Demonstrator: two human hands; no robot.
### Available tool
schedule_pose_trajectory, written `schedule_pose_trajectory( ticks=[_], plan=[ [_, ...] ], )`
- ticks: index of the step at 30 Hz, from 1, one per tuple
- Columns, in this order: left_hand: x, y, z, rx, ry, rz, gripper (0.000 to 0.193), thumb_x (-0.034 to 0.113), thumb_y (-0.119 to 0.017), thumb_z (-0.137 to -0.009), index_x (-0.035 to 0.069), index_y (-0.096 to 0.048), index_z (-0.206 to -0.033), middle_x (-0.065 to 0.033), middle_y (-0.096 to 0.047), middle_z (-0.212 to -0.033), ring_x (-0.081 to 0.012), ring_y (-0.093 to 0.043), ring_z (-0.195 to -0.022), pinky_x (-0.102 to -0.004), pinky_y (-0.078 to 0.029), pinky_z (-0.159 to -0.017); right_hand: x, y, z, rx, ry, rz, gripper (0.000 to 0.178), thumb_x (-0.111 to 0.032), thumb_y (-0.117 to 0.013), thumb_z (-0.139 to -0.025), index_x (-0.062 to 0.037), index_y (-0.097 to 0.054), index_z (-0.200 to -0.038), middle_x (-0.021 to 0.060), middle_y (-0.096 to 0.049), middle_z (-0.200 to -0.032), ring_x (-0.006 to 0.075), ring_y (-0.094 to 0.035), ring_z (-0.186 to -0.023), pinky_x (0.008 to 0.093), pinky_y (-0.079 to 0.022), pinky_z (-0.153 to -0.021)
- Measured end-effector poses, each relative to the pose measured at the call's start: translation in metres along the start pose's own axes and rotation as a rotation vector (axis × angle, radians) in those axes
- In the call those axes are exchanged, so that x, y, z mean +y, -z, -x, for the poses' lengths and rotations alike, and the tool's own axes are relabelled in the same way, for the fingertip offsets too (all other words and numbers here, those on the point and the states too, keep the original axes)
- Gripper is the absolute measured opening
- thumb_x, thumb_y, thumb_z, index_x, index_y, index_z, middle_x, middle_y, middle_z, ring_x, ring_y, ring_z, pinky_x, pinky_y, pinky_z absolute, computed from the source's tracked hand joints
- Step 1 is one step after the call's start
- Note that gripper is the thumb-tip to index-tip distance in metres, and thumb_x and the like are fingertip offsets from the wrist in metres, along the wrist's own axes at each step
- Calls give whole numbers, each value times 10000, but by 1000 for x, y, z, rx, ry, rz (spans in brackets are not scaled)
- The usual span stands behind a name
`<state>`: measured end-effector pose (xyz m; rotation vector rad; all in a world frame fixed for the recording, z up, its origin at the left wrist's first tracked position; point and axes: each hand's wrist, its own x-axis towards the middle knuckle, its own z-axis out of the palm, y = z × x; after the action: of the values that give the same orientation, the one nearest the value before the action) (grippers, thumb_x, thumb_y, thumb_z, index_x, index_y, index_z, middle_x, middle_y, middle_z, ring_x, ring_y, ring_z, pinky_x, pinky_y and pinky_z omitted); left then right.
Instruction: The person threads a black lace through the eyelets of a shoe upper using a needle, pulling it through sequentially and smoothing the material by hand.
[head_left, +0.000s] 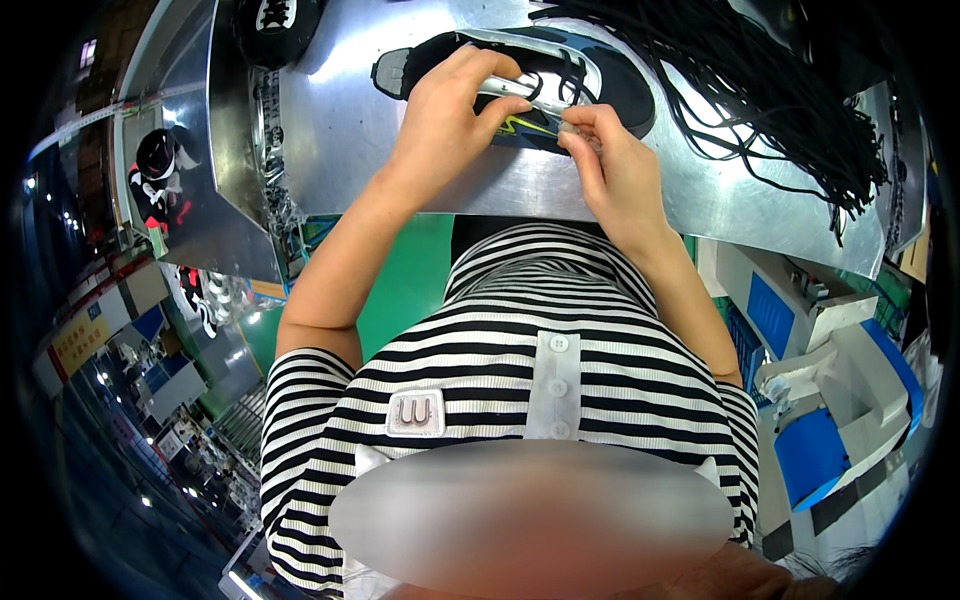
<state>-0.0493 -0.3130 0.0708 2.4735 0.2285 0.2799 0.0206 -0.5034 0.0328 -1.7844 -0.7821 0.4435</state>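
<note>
Nearest: 1 black-and-white striped shirt [480, 370], showing 3 pale buttons [558, 387] in a column and 1 stitched patch [415, 412]. Past it, 2 bare forearms are reaching up to a metal table [350, 170], with green floor [415, 265] showing below its edge. 2 hands are working over 1 dark shoe [628, 95], which is lying on the table, toe pointing right, heel left, yellow-green accent facing the wearer. Left hand [445, 110]: thumb and index are sitting a little apart, straddling the shoe's pale eyelet edge; can't tell how hard they're gripping. Right hand [620, 170]: thumb and index are nearly meeting just beside the lacing, small gap at the tips; can't tell if they're pinching anything. Black lace [572, 80] is running through the shoe's eyelets between the hands. To the right, 1 big bundle of black laces [740, 95] is spreading across the table; too tangled to count. Far left corner: 1 black object with white lacing [275, 25] is standing by the table edge, cut off by the frame. Off to the right, 1 pale machine with blue panels [835, 380] is standing beside the table.
</note>
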Motion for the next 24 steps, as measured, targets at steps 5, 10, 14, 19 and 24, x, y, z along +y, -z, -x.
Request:
schedule_pose_trajectory(
  ticks=[5, 10, 14, 19, 24],
  plan=[
    [-5, 0, -3, -32, -44, 2, 251, 100, -776, -801, 23, -623, -985, -76, -664, -922, -213, -643, -812, -315, -502, -703, -2, 2, -5, -13, 10, 66, 146, -95, -636, -924, -24, -581, -1039, 146, -682, -867, 321, -667, -744, 385, -506, -642],
    [-4, -2, -2, -54, 12, 68, 256, 117, -787, -803, 27, -622, -976, -66, -685, -876, -189, -665, -802, -294, -511, -720, 2, 3, -8, 0, 36, 119, 134, -107, -633, -925, -38, -580, -1027, 136, -685, -862, 325, -669, -757, 398, -509, -646],
    [-8, -4, 1, -39, 27, 141, 223, 163, -764, -812, 38, -687, -980, -97, -718, -941, -283, -692, -837, -341, -543, -735, 1, 7, -9, -31, 23, 131, 127, -120, -630, -927, -46, -573, -1013, 128, -687, -862, 327, -673, -767, 401, -511, -648],
    [-5, -5, 1, -125, 145, 274, 205, 67, -759, -832, -9, -706, -1015, -73, -730, -949, -129, -673, -847, -257, -536, -773, 0, 7, -11, -41, 66, 168, 131, -108, -622, -927, -33, -563, -1017, 136, -689, -868, 329, -679, -779, 403, -517, -660],
    [3, -17, 14, -96, 69, 324, 207, 49, -745, -841, -12, -706, -1035, -89, -735, -960, -151, -699, -830, -261, -550, -756, 8, -8, -14, -43, -75, -39, 231, -102, -617, -927, -23, -509, -1116, 172, -686, -875, 349, -682, -785, 418, -520, -677]
  ],
)
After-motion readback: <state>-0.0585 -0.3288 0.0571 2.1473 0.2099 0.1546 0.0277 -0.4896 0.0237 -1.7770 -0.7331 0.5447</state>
